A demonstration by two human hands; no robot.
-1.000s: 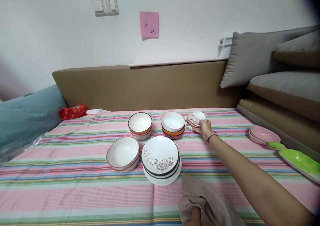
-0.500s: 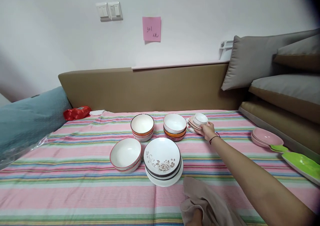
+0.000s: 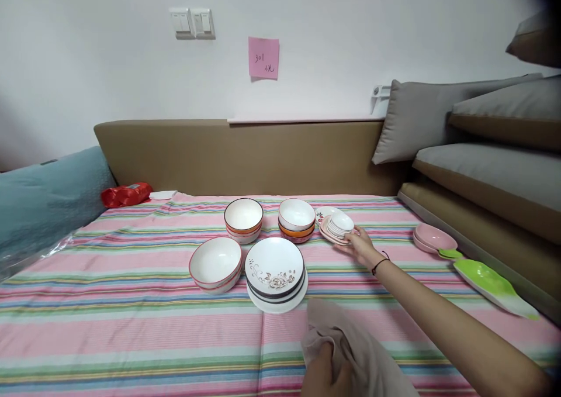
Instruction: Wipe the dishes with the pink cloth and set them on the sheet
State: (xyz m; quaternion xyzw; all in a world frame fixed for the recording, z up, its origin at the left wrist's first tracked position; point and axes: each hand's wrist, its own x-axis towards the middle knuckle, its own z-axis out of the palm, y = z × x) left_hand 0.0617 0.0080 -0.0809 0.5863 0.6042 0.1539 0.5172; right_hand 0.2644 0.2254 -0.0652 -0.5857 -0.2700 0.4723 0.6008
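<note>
My right hand (image 3: 360, 246) reaches far out and grips the near edge of a stack of small pink and white saucers (image 3: 336, 227). A flowered plate (image 3: 325, 213) lies behind that stack. My left hand (image 3: 326, 373) is at the bottom of the view, closed on a beige cloth (image 3: 355, 350) that drapes over it. To the left of the saucers stand two stacks of orange-rimmed bowls (image 3: 297, 219) (image 3: 243, 218). Nearer to me are a red-rimmed bowl (image 3: 215, 263) and a stack of flowered plates (image 3: 275, 273).
Everything rests on a striped pink sheet (image 3: 131, 303). Pink dishes (image 3: 429, 238) and a green leaf-shaped dish (image 3: 488, 279) lie at the right by stacked grey cushions (image 3: 491, 169). A red packet (image 3: 125, 194) and a teal blanket (image 3: 39, 198) are at the left.
My right hand has drawn the stack of saucers a little toward me, off the flowered plate behind it. My left hand with the cloth has risen slightly.
</note>
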